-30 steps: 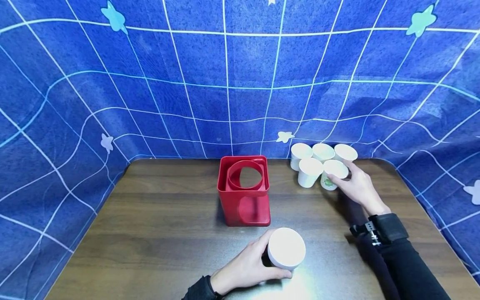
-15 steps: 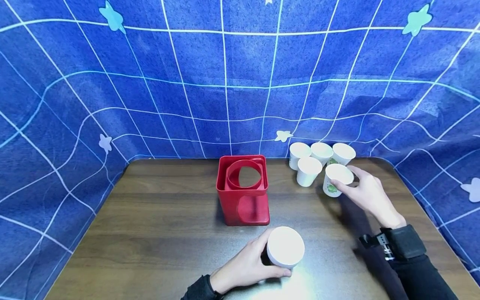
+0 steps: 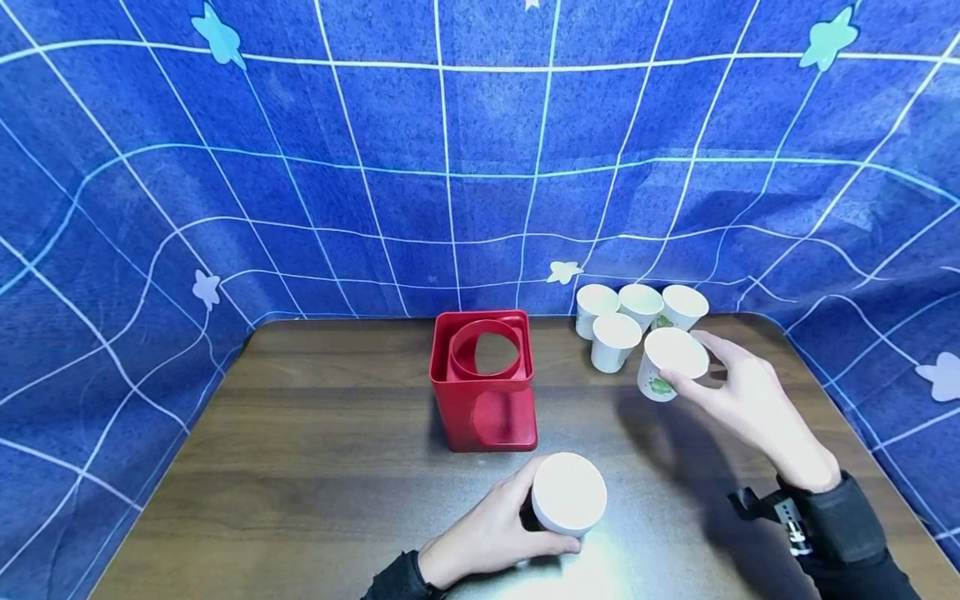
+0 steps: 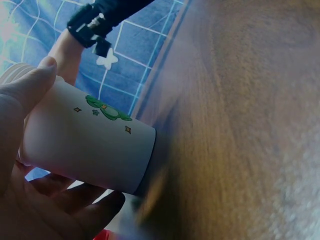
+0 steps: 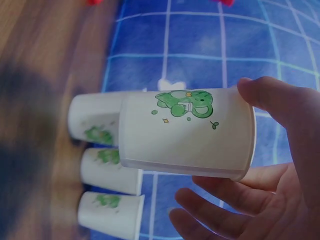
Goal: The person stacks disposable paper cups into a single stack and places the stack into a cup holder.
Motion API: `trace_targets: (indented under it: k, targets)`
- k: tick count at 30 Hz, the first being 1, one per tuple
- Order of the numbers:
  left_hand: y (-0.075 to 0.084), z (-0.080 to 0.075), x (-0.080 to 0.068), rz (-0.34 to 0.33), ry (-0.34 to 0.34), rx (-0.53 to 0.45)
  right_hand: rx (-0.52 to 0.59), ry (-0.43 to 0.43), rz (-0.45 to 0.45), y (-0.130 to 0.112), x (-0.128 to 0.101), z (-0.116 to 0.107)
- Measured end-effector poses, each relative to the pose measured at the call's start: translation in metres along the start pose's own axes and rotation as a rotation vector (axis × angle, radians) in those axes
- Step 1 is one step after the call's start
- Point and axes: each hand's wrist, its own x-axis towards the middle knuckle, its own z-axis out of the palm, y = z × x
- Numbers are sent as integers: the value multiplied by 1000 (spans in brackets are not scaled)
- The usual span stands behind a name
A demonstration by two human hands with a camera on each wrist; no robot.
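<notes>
A blue cloth backdrop [image 3: 480, 167] with a white grid and pale star shapes curves behind and around your work area. In front of you lies a dark brown wooden table [image 3: 300, 467] with a visible grain and rounded far corners.

Near the middle of the table stands a red square box [image 3: 486, 392], smooth and glossy, open on top with a round red ring set inside it. It sits between your two hands and the far edge, directly beyond the cup by your left hand.

At the far right, four white paper cups [image 3: 630, 312] stand upright and close together, mouths up, just beside the backdrop. They are plain tapered cones with green printing on their sides.

Your right hand [image 3: 750, 400] is raised off the table, just in front of that cluster. Its thumb and fingers are curled around a white paper cup [image 3: 670, 362], pinching it near the rim. This cup is tilted, clear of the table and apart from the four. The right wrist view shows a green cartoon figure with small sparkles printed on its matte side.

Your left hand [image 3: 491, 529] rests on the table at the near edge, fingers and thumb wrapped around a second cup [image 3: 568, 493], which stands on the wood. It bears the same green print.
</notes>
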Motion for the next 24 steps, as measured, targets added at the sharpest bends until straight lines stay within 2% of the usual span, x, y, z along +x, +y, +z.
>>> trace_targets:
  k: [5,13,24]
  targets:
    - [0,0,0,-11,1,-6,27,10,-81,-17,-6,-2]
    - [-2,1,1,8,6,1,44,58,-231,-40,-10,-2]
    - [-3,0,1,13,8,17,70,13,-266,-64,-20,1]
